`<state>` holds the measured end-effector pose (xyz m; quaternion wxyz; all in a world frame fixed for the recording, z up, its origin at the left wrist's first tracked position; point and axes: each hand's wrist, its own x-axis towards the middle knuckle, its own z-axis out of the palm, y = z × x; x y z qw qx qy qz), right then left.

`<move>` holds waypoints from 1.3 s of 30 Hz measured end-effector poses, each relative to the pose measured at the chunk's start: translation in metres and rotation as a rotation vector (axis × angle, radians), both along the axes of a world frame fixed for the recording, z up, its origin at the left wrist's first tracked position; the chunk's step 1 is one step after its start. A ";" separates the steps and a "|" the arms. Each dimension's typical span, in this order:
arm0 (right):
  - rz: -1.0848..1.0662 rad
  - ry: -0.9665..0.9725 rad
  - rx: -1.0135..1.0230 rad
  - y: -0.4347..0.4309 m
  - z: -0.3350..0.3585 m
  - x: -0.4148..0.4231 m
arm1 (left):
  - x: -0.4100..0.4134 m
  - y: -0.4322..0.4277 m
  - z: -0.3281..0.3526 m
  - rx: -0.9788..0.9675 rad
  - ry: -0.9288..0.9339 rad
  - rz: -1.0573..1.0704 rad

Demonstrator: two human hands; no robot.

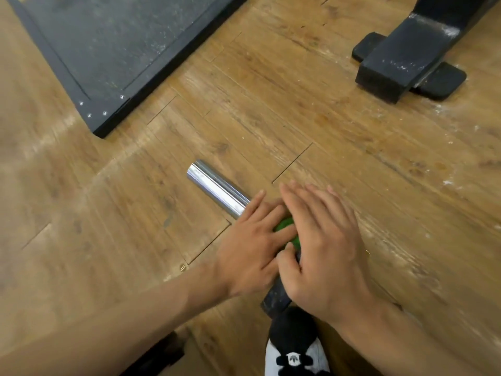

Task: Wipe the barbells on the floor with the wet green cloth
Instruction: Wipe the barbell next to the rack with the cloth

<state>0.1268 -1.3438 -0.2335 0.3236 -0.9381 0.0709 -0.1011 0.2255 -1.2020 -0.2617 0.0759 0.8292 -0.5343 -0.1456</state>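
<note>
Two flat hands press the green cloth (286, 229) onto the barbell (218, 189) on the floor (122, 218).
Beyond the shoe (295, 354), the left hand (252, 249) and right hand (325, 248) keep their grip released, fingers straight, which likely spreads the pressure. The chrome end projects uncovered toward the dark mat (95, 50).

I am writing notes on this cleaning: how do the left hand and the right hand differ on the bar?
The left hand reaches the bar from its left side, its forefinger at the shiny end; the right hand reaches from the right, its wrist by the dark part near the shoe. The right hand overlaps the left hand's fingertips, not the reverse. Both lie flat with straight fingers over the green cloth.
</note>
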 end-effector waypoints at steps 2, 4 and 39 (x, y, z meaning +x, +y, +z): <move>0.001 0.025 0.014 -0.006 0.000 0.001 | -0.007 -0.004 -0.002 -0.039 0.039 -0.018; 0.001 0.046 0.033 -0.009 -0.001 0.002 | 0.005 -0.002 -0.003 -0.011 -0.009 -0.050; -0.060 0.433 -0.363 -0.019 0.039 0.029 | 0.040 -0.043 -0.063 -0.337 -0.329 0.028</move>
